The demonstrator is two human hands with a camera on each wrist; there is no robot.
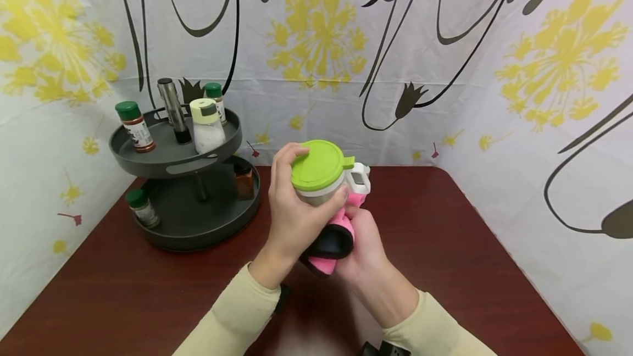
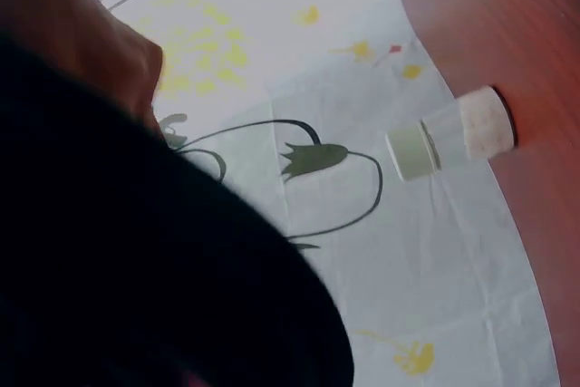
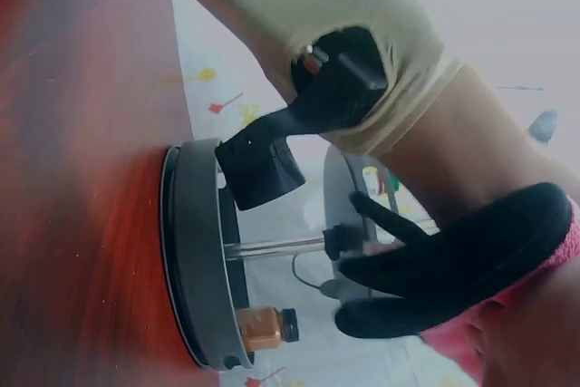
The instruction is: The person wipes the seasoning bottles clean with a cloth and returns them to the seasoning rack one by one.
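Observation:
My left hand [image 1: 292,202] grips a pale container [image 1: 318,198] with a round lime-green lid [image 1: 318,165]. A white handle [image 1: 361,177] stands out on its right side. Below it, my right hand [image 1: 366,240] holds a bunched pink cloth [image 1: 341,221] with black trim against the container. In the right wrist view, dark folds of the cloth [image 3: 453,260] stick out beside the hands. A big black shape [image 2: 172,242] covers much of the left wrist view, leaving only part of a hand [image 2: 109,38] visible. The right fingertips are mostly hidden.
On the left of the dark red table [image 1: 475,268] stands a two-tier grey turntable [image 1: 198,240]. It carries green-capped spice jars [image 1: 135,128], a steel grinder [image 1: 173,109] and a pale-lidded shaker [image 1: 207,131]. The left wrist view shows a pale-lidded jar [image 2: 453,133]. Patterned sheets hang behind.

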